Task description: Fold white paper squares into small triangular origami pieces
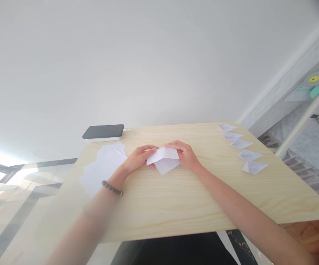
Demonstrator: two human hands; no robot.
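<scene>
A partly folded piece of white paper [163, 162] is held between my two hands above the middle of the wooden table [159, 209]. My left hand [138, 158] pinches its left corner, thumb on top and fingertips showing below. At the upper right edge, my right hand [185, 152] grips the same paper, its fingers partly hidden behind it. One flap of the paper is folded across the top, and a pointed part hangs toward me. Left of my left hand lies a spread of white paper sheets [104, 165], partly covered by my forearm.
Several small folded white paper pieces [254, 167] stand in a row along the table's right side. A dark-topped phone-like device [104, 131] with a white cable rests at the back left corner. Behind the table rises a pale wall [148, 66]; a white metal frame [300, 125] stands at right.
</scene>
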